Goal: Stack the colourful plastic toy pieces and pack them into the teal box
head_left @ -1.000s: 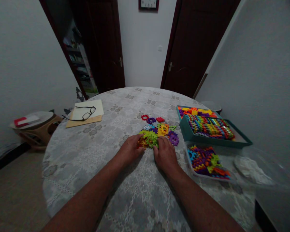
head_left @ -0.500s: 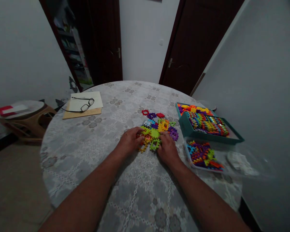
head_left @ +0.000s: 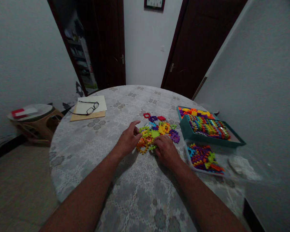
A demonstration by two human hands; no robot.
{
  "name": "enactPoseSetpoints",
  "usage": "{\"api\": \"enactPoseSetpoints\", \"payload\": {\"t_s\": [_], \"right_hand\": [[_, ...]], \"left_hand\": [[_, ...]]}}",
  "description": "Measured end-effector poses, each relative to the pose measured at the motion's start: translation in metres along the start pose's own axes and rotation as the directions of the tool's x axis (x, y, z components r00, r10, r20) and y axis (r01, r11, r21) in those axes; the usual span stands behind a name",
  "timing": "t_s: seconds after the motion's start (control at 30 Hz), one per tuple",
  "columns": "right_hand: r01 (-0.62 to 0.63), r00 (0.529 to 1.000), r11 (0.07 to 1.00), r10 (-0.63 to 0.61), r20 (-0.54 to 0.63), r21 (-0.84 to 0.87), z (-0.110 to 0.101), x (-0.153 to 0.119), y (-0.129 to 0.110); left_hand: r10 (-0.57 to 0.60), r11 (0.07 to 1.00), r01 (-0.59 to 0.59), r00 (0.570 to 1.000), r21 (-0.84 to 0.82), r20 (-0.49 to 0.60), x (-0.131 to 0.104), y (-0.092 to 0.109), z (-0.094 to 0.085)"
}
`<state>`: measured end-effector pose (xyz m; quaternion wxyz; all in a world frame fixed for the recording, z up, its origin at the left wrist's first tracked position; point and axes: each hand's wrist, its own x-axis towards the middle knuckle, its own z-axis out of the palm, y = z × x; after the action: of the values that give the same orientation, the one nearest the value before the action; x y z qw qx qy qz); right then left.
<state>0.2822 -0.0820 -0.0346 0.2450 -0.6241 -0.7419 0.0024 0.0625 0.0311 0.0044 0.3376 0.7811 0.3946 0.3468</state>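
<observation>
A cluster of toothed plastic gear pieces in several colours lies flat on the table. At its left edge is my left hand [head_left: 129, 139], thumb and forefinger apart, beside the yellow-green gears [head_left: 145, 131]. The fingers of my right hand [head_left: 167, 149] curl over the near side of the cluster, closed on a green gear piece [head_left: 152, 148] that they partly cover. An orange gear [head_left: 143, 149] lies between the hands, and yellow gears [head_left: 164, 128] sit farther back. Purple gears [head_left: 175, 136] are to the right of the cluster.
On the right stand a teal box [head_left: 195, 130] of colourful pieces and a clear plastic tub [head_left: 187, 154] with more pieces. Black-framed glasses [head_left: 90, 111] rest on papers [head_left: 101, 101] at the left. A patterned cloth [head_left: 135, 190] covers the round table.
My left hand has opened, its forefinger lifting away from the gears. My right fingers have shifted over the near green gear, covering more of it. The camera view has tilted up slightly.
</observation>
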Motion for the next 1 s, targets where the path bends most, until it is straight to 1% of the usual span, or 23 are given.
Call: {"api": "enactPoseSetpoints", "payload": {"t_s": [0.1,0.2,0.3,0.4,0.47,0.57,0.67,0.73,0.8,0.83,0.93,1.0], "right_hand": [[-0.030,0.996,0.998,0.026,0.083,0.049,-0.010,0.000,0.004],[-0.054,0.990,0.993,0.039,0.138,0.108,-0.022,0.000,0.005],[-0.082,0.980,0.993,0.064,0.189,0.090,-0.032,0.000,0.002],[-0.119,0.965,0.990,0.096,0.244,0.080,-0.039,-0.001,-0.003],[-0.149,0.958,0.982,0.116,0.263,0.112,-0.041,-0.002,-0.005],[-0.198,0.948,0.960,0.136,0.289,0.198,-0.042,-0.004,-0.007],[-0.251,0.940,0.925,0.163,0.301,0.284,-0.041,-0.005,-0.009],[-0.284,0.936,0.913,0.198,0.292,0.293,-0.039,-0.004,-0.011],[-0.298,0.935,0.912,0.221,0.276,0.281,-0.038,-0.003,-0.013],[-0.297,0.937,0.912,0.221,0.271,0.281,-0.037,-0.003,-0.013],[-0.308,0.932,0.887,0.209,0.295,0.344,-0.036,-0.003,-0.014],[-0.356,0.912,0.816,0.199,0.357,0.455,-0.037,-0.003,-0.012]], "left_hand": [[0.028,0.996,-0.036,0.995,0.077,0.101,-0.001,0.006,-0.005],[0.031,0.986,-0.073,0.966,0.153,0.257,-0.002,0.007,-0.007],[0.009,0.984,-0.081,0.914,0.161,0.405,-0.004,0.004,-0.005],[-0.030,0.992,-0.036,0.859,0.118,0.511,-0.006,0.002,-0.002],[-0.030,0.998,-0.009,0.824,0.066,0.566,-0.008,0.002,0.000],[-0.011,1.000,0.023,0.760,-0.009,0.650,-0.010,0.003,0.000],[-0.045,0.998,0.055,0.701,0.009,0.712,-0.011,0.006,-0.001],[-0.065,0.998,0.055,0.676,0.038,0.734,-0.011,0.009,-0.003],[-0.061,0.998,0.033,0.662,0.052,0.747,-0.012,0.013,-0.003],[-0.059,0.998,0.020,0.662,0.061,0.747,-0.012,0.015,-0.002],[-0.077,0.993,-0.016,0.686,0.121,0.724,-0.012,0.017,0.001],[-0.078,0.987,-0.044,0.706,0.154,0.704,-0.012,0.016,0.003]]}}
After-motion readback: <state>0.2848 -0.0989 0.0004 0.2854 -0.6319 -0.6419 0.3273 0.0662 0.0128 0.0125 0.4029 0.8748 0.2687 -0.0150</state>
